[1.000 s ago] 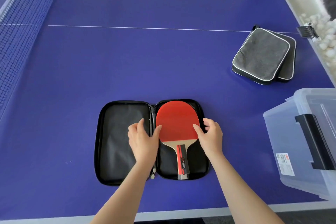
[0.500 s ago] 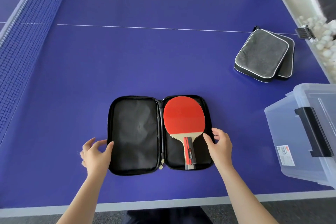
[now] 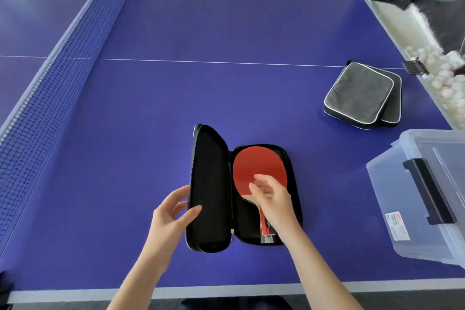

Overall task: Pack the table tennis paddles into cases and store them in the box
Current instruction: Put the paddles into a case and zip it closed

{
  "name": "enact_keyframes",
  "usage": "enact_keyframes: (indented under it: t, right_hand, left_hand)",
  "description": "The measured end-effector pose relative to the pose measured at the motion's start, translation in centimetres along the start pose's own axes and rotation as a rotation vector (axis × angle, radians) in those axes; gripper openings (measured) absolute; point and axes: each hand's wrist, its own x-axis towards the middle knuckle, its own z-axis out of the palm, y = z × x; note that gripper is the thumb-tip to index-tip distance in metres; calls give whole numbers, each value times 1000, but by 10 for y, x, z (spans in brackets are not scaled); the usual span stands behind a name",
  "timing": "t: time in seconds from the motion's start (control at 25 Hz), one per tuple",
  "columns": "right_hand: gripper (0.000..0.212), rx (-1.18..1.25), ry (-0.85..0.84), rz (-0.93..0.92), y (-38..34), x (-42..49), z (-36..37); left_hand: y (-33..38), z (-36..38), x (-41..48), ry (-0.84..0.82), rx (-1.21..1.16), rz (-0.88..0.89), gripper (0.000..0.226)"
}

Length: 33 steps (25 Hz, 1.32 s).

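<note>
At the far left the net (image 3: 50,83) crossed the table (image 3: 226,20). Near the table's near edge, my left hand (image 3: 171,216) pinched the lid (image 3: 208,189) of the case (image 3: 246,226), thumb on the lining and fingers behind. The lid stood almost upright. Its hinge lay just right of that grip, parallel to the paddle (image 3: 254,166), which lay red face up in the flat half with its handle towards me. My right hand (image 3: 271,199) sat on its neck with fingers loosely bent; I couldn't tell whether it pressed or pinched. I judged it must clear before closing. Grey cases (image 3: 359,93) lay at the right edge, and the box (image 3: 415,196) stood at the near right corner.
</note>
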Motion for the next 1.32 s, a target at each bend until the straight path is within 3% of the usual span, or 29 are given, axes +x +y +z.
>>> enact_keyframes:
  t: [0.16, 0.28, 0.4, 0.6, 0.76, 1.0, 1.32]
  right_hand:
    - [9, 229, -233, 16, -39, -8, -4]
    - [11, 178, -147, -35, -40, -2, -13]
    - [19, 73, -15, 16, -25, 7, -28]
    - [14, 9, 160, 150, 14, 32, -64]
    - [16, 11, 145, 284, 55, 50, -76]
    - [16, 61, 88, 389, 87, 68, -73]
    - [36, 141, -9, 445, 106, 80, -83]
  left_hand:
    - [13, 51, -8, -125, 128, 30, 47]
    - [10, 77, -7, -227, 167, 87, 56]
    - [7, 91, -4, -273, 140, 15, 47]
    - [-15, 90, 22, 6, 136, -105, 27]
    - [-35, 92, 58, 135, 126, -250, 44]
    - [-46, 107, 97, 159, 53, -427, 69]
    - [-56, 114, 117, 142, 109, -472, 64]
